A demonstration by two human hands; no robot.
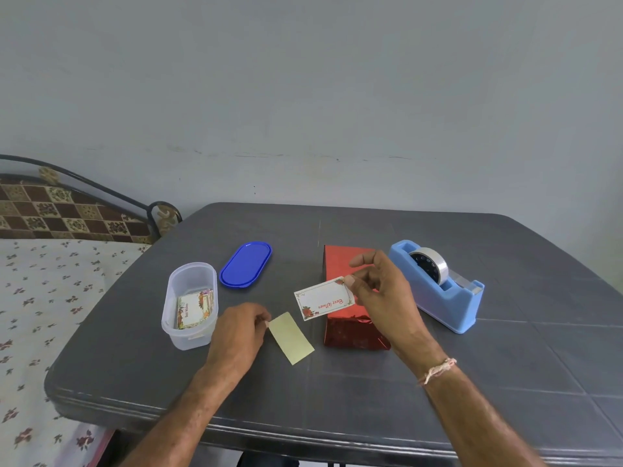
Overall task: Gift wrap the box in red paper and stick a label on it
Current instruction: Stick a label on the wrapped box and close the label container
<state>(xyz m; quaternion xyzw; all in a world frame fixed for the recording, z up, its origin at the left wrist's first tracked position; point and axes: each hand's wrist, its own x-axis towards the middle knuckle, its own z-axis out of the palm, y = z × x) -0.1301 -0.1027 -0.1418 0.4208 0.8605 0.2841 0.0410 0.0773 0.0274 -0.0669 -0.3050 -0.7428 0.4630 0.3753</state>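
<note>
The label (pixel 323 299), pinched at only one corner by the right hand (pixel 374 291), may curl, then land crooked or stick to the fingers. The left hand (pixel 241 330) pinches the yellowish backing paper (pixel 291 338). The red wrapped box (pixel 352 333) lies on the desk (pixel 337 392), just below the right hand and the label.

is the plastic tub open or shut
Open: the tub has nothing on top, its blue lid lies on the table beside it, and labels show inside.
</note>
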